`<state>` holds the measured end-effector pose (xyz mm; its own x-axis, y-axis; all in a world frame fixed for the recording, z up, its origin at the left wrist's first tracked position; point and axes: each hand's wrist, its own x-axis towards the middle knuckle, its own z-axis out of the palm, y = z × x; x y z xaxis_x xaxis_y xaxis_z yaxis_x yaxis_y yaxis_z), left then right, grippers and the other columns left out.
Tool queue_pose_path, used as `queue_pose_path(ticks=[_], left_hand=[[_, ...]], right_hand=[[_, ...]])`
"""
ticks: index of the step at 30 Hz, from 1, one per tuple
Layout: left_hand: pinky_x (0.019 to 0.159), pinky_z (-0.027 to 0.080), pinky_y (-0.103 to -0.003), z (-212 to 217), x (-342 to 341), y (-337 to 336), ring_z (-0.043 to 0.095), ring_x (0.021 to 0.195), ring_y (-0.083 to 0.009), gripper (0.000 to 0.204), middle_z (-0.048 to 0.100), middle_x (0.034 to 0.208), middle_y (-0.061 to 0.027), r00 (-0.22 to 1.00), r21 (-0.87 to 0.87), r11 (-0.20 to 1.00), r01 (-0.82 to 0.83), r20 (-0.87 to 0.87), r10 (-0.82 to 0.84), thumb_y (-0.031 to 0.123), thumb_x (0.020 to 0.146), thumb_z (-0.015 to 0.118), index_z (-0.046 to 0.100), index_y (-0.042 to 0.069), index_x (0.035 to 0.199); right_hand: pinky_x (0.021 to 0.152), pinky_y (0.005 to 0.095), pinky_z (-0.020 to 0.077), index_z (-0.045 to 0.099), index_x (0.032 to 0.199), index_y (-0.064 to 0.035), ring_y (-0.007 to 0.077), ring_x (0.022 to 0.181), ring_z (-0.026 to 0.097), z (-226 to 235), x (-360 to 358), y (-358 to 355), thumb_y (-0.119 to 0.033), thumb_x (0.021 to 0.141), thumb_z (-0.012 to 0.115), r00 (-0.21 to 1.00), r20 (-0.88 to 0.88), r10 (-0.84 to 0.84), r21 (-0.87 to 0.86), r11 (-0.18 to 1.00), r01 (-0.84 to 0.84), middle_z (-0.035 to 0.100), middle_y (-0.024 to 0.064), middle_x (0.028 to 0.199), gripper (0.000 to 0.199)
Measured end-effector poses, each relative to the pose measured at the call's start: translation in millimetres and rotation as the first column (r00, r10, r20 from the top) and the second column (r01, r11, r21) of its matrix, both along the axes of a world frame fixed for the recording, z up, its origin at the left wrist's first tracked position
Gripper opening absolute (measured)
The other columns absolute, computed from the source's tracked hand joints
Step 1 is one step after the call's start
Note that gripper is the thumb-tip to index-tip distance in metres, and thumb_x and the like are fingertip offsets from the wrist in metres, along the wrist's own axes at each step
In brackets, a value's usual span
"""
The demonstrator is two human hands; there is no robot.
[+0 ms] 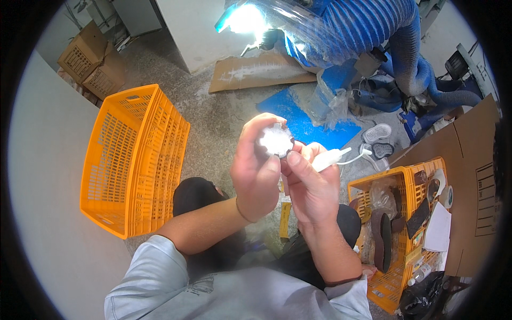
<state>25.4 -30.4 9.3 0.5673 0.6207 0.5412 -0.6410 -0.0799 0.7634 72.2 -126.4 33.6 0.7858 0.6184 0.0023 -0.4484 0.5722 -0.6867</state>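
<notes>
In front of my chest, my left hand (255, 178) is closed round the edge of a small round piece (276, 142). Its face is bright white with a notched outline, and dark bits show along its rim; glare hides the detail. My right hand (312, 186) is closed on a small white squeeze bottle (326, 159) with a pointed nozzle. A cap (366, 152) hangs from the bottle on a thin white strap. The nozzle points off to the right, away from the round piece. My right thumb and fingertips meet the piece's lower right edge.
Stacked orange crates (130, 160) stand at my left. On the right, an orange basket (408, 184) holds brown sanding belts (381, 240) and papers beside a large cardboard sheet (469, 176). Ahead are a lit lamp (245, 21), a thick blue hose (368, 26), a blue mat (298, 114) and sandals (377, 133).
</notes>
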Motion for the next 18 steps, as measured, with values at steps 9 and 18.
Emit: queue_pose_path(ticks=[9, 18], left_hand=[[0.104, 0.046, -0.036, -7, 1, 9, 0.057, 0.114, -0.0217, 0.066, 0.052, 0.131, -0.0151, 0.998, 0.098, 0.995, 0.024, 0.056, -0.03, -0.015, 0.067, 0.039, 0.052, -0.001, 0.13], [0.109, 0.045, -0.041, -9, -6, 6, 0.056, 0.122, -0.026, 0.059, 0.053, 0.132, -0.0191, 0.997, -0.074, 0.994, 0.081, 0.01, -0.081, 0.017, 0.083, 0.057, 0.046, -0.004, 0.137]], right_hand=[[0.089, 0.0383, 0.0576, 0.062, 0.093, 0.0034, 0.0204, 0.102, 0.068, -3, 3, -2, 0.003, 0.089, 0.069, 0.997, 0.036, 0.063, -0.015, 0.998, -0.063, 0.068, 0.0229, 0.122, 0.008], [0.09, 0.0385, 0.0577, 0.062, 0.09, 0.0024, 0.0226, 0.101, 0.068, -11, 5, 0, 0.003, 0.089, 0.071, 0.995, 0.089, 0.049, -0.05, 0.998, -0.045, 0.069, 0.0226, 0.119, 0.009]])
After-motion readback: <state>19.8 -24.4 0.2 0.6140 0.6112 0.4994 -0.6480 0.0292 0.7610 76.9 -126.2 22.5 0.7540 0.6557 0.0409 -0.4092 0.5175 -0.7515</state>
